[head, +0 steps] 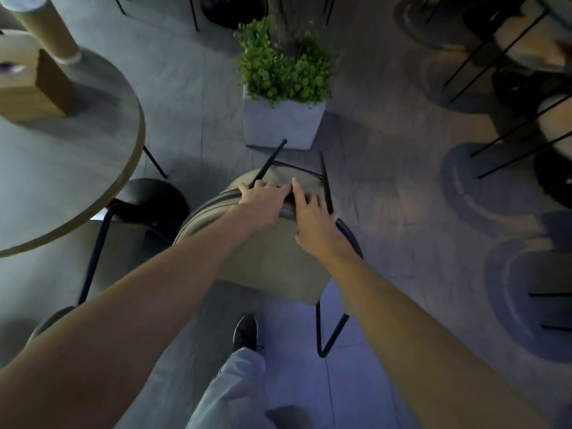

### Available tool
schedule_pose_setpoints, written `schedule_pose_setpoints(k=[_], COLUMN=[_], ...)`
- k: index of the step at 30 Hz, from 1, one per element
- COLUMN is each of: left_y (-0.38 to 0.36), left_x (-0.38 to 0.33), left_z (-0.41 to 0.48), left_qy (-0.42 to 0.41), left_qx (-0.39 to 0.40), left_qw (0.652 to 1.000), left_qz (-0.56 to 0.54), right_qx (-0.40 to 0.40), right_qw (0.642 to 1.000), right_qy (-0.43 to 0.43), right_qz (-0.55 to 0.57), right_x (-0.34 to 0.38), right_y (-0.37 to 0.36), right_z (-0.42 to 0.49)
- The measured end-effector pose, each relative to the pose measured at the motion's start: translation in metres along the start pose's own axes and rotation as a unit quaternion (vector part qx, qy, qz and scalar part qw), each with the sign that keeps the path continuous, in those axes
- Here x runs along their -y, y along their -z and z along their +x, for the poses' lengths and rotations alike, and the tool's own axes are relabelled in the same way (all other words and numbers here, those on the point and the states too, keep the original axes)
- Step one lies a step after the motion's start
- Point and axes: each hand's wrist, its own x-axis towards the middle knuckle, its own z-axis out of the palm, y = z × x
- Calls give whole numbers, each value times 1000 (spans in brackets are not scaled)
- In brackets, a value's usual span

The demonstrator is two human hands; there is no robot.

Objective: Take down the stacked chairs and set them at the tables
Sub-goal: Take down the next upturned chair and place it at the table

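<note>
A beige chair (272, 261) fills the middle of the view, directly in front of and below the person, raised off the floor. It looks upturned and resting on a second seat, judging by the doubled seams along its left edge, though the blur leaves this unsure. Its long axis runs straight away from the person. Two thin black legs (268, 164) rise from its far end, pointing up and away towards a white planter (283, 122) of green leaves just beyond.

Both arms reach forward over the chair to that far end. The left hand (263, 202) grips the edge, fingers curled over it beside the base of one leg. The right hand (312, 218) lies just beside it on the dark rim, index finger straight; whether it grips or only rests cannot be told. The bulk of the chair therefore lies between the hands and the body.

A round table (62, 168) stands to the left, nearer the left hand, with a black stool (154, 196) tucked at its edge. Setting the chair there would probably mean lifting, turning its legs downward, and swinging it left. One shoe (246, 332) shows below. More dark-legged chairs (510, 66) stand blurred at the right, well apart.
</note>
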Motion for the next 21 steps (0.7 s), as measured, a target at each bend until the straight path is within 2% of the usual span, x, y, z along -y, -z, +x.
schedule_pose_setpoints(k=[4,7,9,15,17,21], left_y=[8,14,15,14,18,23], left_x=[-22,-29,-30,-48,-54,-52], left_z=[24,47,61,94,105,119], left_qy=[86,142,158,186,198,213], left_qx=[-127,-199,-247,-287,-275,-257], left_qw=[988,970,956,940,941,942], left_qz=[21,-6,-24,-11,-15,-17], right_qx=[-98,-208,-245,-257,-262,-221], right_qw=[990,962,946,934,928,934], right_qy=[45,88,128,183,198,223], right_qz=[-90,-155,-170,-170,-174,-172], right_x=[-15,-29,-39,-62,-69,-72], right_y=[11,12,16,43,52,64], right_z=[31,55,72,120,132,143])
